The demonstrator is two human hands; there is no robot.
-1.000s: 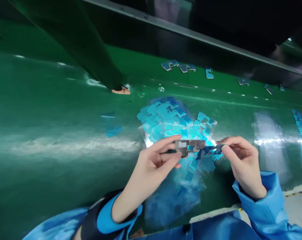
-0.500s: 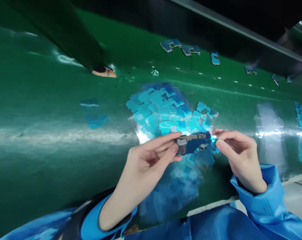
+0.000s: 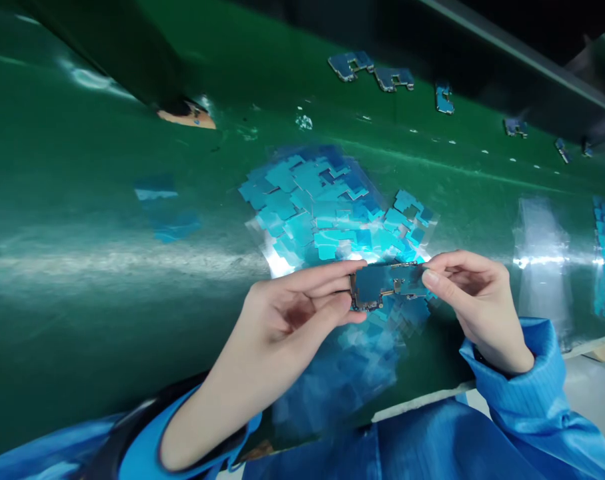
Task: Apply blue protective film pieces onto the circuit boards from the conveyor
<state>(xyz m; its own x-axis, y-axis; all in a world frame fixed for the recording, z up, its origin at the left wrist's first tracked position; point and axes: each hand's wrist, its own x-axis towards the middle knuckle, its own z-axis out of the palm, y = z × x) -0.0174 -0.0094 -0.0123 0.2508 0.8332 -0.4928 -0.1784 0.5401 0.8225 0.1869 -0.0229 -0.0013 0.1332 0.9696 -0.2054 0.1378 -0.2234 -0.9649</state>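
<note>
Left hand [image 3: 302, 310]: I pinch the left end of the board [image 3: 387, 285] between thumb and fingers.
Right hand [image 3: 475, 300]: I grip the board's right end with my fingertips.
Board: small, blue film on its face, held level between both hands, above the film pile [image 3: 327, 213].
Film pile: blue scraps heaped on the green belt [image 3: 82, 267], just beyond my hands.
Far edge: more boards [image 3: 372, 70] lie in a row on the belt.
Sleeves [image 3: 537, 393]: blue.
</note>
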